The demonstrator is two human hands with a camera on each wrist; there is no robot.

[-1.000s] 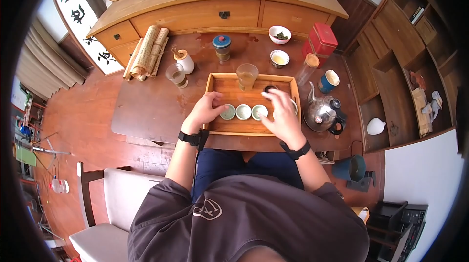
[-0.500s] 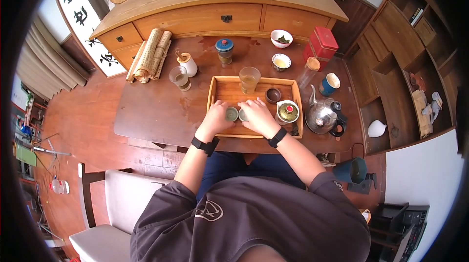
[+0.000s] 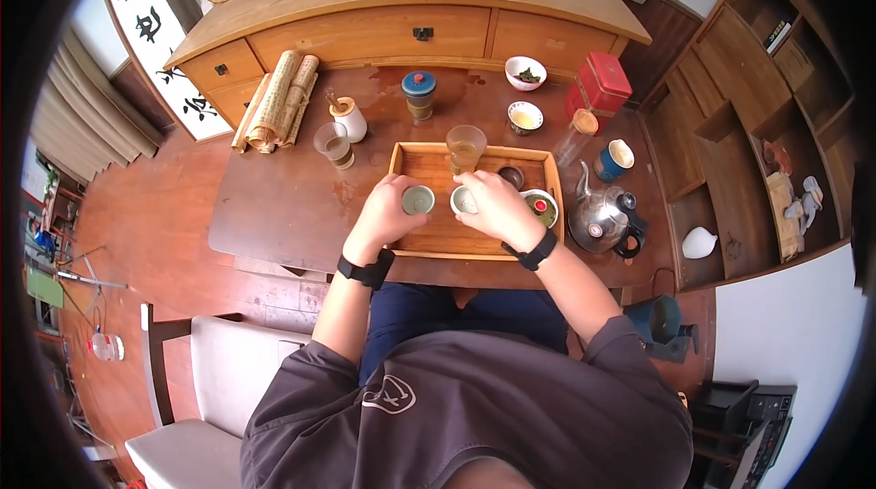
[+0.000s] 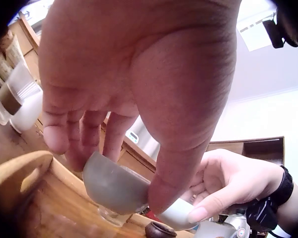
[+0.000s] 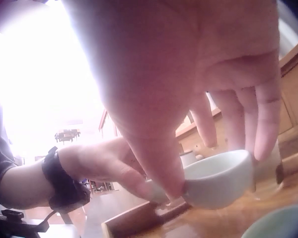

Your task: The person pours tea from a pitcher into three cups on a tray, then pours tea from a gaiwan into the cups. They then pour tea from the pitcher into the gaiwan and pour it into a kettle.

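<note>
My left hand (image 3: 376,213) pinches a small pale green teacup (image 3: 418,201) between thumb and fingers, above the left part of the wooden tray (image 3: 438,240). A matching teacup (image 5: 218,181) is pinched the same way by my right hand (image 3: 504,212), a short gap to the right. In the left wrist view the held cup (image 4: 114,186) hangs slightly tilted over the tray. Another pale green cup (image 5: 280,223) shows at the lower right of the right wrist view; in the head view my right hand hides that spot.
On the tray stand a glass pitcher (image 3: 465,151), a small dark brown cup (image 3: 511,178) and a lidded bowl with a red knob (image 3: 540,206). A steel kettle (image 3: 598,215) is right of the tray. A drinking glass (image 3: 335,144) stands at the left, a red box (image 3: 599,92) behind right.
Both hands first came in over the row of cups from the tray's sides. Since then they have taken one cup each, and the two cups have moved up and apart.
</note>
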